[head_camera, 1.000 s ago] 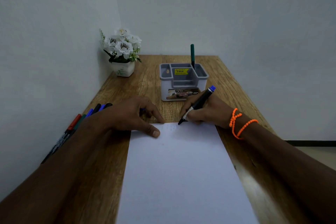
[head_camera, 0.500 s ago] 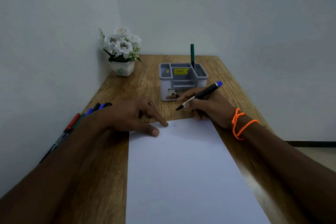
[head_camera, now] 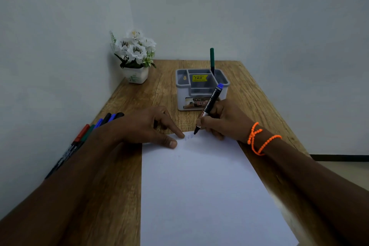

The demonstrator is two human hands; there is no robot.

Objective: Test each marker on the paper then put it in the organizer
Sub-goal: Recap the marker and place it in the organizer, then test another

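Your right hand's fingers (head_camera: pixel 206 121) pinch the blue-capped marker (head_camera: pixel 209 106), tip at the far edge of the paper (head_camera: pixel 203 185); your left hand (head_camera: pixel 139 128) presses that corner down, forefinger straight. The wooden desk (head_camera: pixel 127 166) carries everything. Just behind your right hand stands the grey organizer (head_camera: pixel 182 94), holding one green marker (head_camera: pixel 211 60). A flower pot (head_camera: pixel 135 75) sits far left. Spare markers (head_camera: pixel 89 130) lie behind your left wrist.

Reaching in from the lower left, left forearm lying low, left hand (head_camera: pixel 145 128) resting palm down with index finger and thumb stretching forward, flat. Coming in from the lower right, right hand (head_camera: pixel 223 121) curling its fingers in a writing grip, heel resting down, wrist wearing orange beaded loops.
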